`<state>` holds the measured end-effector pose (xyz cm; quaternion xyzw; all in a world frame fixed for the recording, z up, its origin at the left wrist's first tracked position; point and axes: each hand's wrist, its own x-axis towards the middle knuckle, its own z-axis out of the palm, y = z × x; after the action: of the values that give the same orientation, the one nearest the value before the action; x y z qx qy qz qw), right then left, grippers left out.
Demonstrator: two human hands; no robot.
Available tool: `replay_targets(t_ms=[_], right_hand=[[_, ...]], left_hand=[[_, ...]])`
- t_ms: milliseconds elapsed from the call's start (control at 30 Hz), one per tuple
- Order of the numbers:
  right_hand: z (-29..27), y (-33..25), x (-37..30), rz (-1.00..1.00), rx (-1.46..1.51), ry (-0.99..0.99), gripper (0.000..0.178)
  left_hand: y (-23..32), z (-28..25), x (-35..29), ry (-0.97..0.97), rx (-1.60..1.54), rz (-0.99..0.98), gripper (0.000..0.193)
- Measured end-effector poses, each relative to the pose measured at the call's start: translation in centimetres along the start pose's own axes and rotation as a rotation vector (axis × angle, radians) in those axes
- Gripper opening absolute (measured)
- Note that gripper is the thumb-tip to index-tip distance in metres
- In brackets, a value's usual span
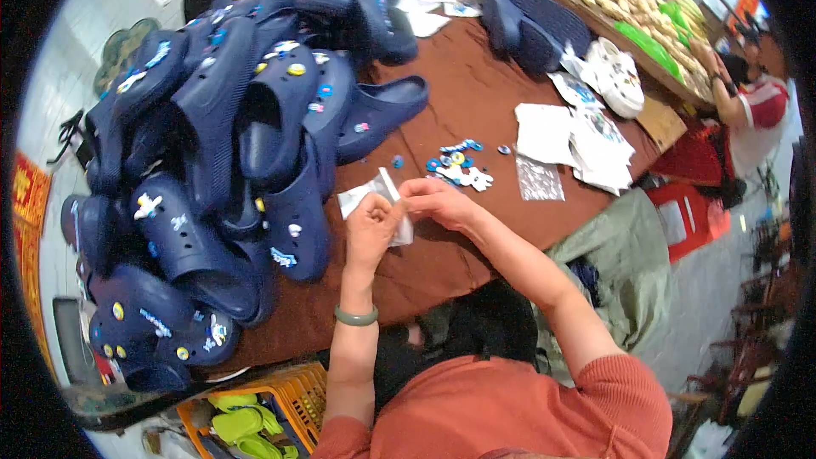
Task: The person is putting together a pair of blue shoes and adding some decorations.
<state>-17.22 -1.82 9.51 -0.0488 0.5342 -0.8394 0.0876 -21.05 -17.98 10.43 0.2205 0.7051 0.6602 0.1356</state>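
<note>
Over the brown cloth, my left hand (372, 225) and my right hand (435, 202) pinch a small whitish plastic bag (357, 196) between them. Its contents cannot be made out. A green bangle (356, 316) circles my left wrist. Just beyond my right hand lies a small heap of shoe charms (463, 172), white, blue and yellow. One blue charm (398, 161) sits apart, near the clogs. To my left rises a tall pile of navy clogs (200, 246), many with charms pressed into their holes.
White packets (544, 132) and a clear bag of small bits (540, 181) lie to the right. Beyond them are white clogs (614, 76) and navy clogs (531, 27). An orange crate (297, 391) holds lime-green clogs. Other people work around a far table heaped with pale items (633, 8).
</note>
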Motion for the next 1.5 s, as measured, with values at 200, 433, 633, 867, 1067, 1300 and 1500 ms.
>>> replay_targets(t_ms=[200,433,633,867,1067,1300,1500], right_hand=[[-0.8,0.7,1.4,-0.025,-0.014,-0.077,0.012],[-0.9,1.5,1.5,-0.03,0.048,-0.009,0.014],[-0.9,1.2,1.7,-0.002,0.042,0.113,0.016],[-1.1,0.6,1.5,0.015,-0.013,0.106,0.021],[0.1,-0.2,1.0,-0.067,0.117,0.136,0.041],[0.1,-0.7,0.6,-0.185,-0.09,0.165,0.04],[0.2,-1.1,0.2,-0.239,0.09,0.336,0.034]], left_hand=[[1.1,-0.2,0.2,-0.03,0.47,-0.06,0.034],[0.2,1.2,-0.6,0.053,0.802,0.27,0.038],[0.9,-0.2,-2.2,0.111,1.097,0.284,0.015],[6.5,-3.5,-1.0,0.278,0.551,0.312,0.009],[6.0,-3.5,0.7,0.127,0.329,0.368,0.008],[3.0,-3.1,1.2,-0.076,-0.292,0.147,0.014],[2.9,-4.6,1.3,-0.104,-0.312,0.057,0.023]])
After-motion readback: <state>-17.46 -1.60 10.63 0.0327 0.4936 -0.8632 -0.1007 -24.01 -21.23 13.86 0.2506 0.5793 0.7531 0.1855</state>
